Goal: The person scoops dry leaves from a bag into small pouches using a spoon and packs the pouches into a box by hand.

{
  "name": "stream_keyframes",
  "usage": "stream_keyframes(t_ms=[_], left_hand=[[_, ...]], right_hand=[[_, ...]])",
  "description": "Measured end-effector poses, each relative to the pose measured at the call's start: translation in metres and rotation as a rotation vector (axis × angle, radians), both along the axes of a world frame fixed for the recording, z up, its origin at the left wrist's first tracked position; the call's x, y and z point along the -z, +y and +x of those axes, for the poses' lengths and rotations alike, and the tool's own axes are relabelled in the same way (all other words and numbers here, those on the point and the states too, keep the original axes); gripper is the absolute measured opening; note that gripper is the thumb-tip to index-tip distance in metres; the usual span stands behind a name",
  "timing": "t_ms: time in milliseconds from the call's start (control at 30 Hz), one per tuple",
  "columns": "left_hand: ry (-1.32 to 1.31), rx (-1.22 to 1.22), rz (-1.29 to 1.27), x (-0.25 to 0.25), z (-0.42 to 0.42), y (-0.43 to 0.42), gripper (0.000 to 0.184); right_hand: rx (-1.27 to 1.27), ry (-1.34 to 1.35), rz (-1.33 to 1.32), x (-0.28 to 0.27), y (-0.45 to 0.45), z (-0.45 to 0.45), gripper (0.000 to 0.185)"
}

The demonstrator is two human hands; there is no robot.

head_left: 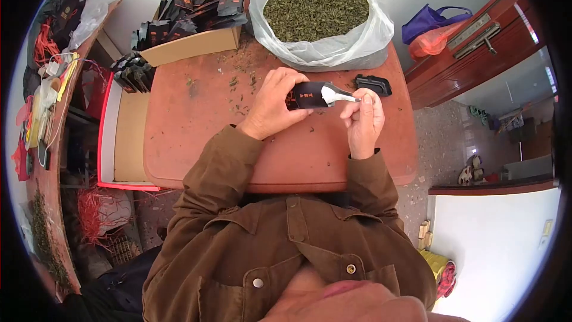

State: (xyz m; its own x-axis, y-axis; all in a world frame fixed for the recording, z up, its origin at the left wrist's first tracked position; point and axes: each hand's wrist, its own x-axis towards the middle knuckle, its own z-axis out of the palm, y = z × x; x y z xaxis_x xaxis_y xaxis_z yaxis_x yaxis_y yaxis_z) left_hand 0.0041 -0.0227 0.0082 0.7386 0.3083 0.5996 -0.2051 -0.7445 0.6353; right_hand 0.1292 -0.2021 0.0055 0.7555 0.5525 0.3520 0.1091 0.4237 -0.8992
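Note:
My left hand [276, 100] is closed around a black tea pouch [308, 95] with orange lettering, held sideways above the table. At the pouch's right end a white, tapering part [336, 95] with a dark upper edge narrows toward my right hand [364, 118]. The thumb and fingers of that hand pinch its thin tip. Whether this part is the pouch's inner lining or a separate piece, I cannot tell. Just behind my right hand lies a black plastic object [373, 85]. Loose tea crumbs are scattered to the left of my left hand.
A clear plastic bag [339, 55] full of dried tea leaves [316, 5] stands at the table's back. Beside it a cardboard box [190, 48] overflows with black pouches [196, 0]. A red-edged tray [128, 143] adjoins the reddish table [196, 125] on the left. A cluttered shelf [65, 203] is farther left.

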Motion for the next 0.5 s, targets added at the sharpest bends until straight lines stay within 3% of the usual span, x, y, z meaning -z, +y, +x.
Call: stream_keyframes(t_ms=[367,500], left_hand=[[0.011,0.022,-0.412,0.003,0.000,0.013,0.053],[-0.003,0.037,-0.542,0.006,0.000,0.023,0.053]], right_hand=[[0.217,-0.240,-0.001,-0.042,0.006,0.011,0.025],[0.301,-0.476,-0.246,-0.092,0.030,0.030,0.025]])
